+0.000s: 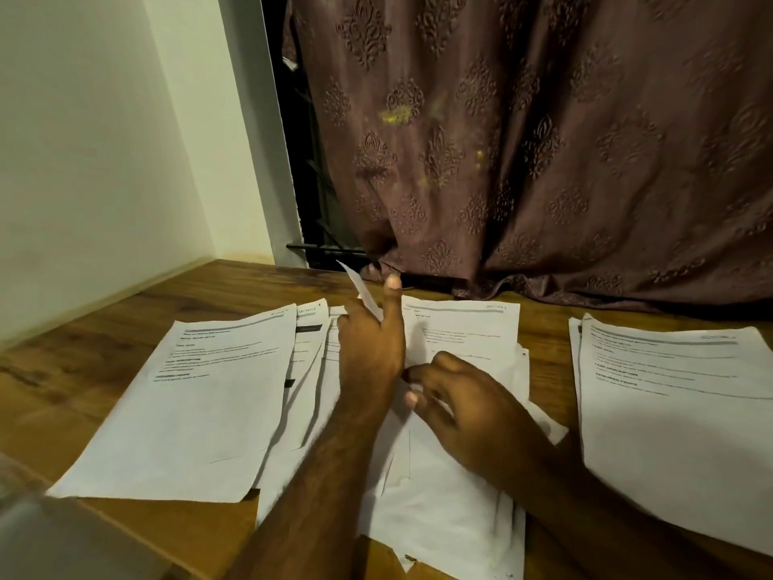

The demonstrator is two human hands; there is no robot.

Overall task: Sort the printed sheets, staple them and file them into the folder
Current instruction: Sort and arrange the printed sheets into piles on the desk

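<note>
Printed sheets spread across a wooden table (217, 286) in three groups: a left stack (188, 403) lying askew, a loose middle pile (456, 508) fanned and overlapping, and a right stack (677, 433) set well apart near the table's right edge. Left hand (370, 349) over the middle pile, thumb straight and pointing away toward the far edge, a lifted sheet (363, 288) pinched between thumb and curled fingers so that its corner stands up off the pile. Right hand (464, 408) just beside the left, palm down on the middle pile, fingers loosely bent and slightly apart, tips touching the paper near the left wrist; cannot tell whether any sheet is gripped under it. Both forearms crossing the near part of the middle pile. Headings and lines of text visible on the top pages, too blurred to read. Behind the table, a brown patterned curtain (543, 140) hanging down to the tabletop, a dark gap at its left, and a pale wall (104, 140) on the left side. A blurred pale object (50, 537) in the near left corner, not identifiable.
</note>
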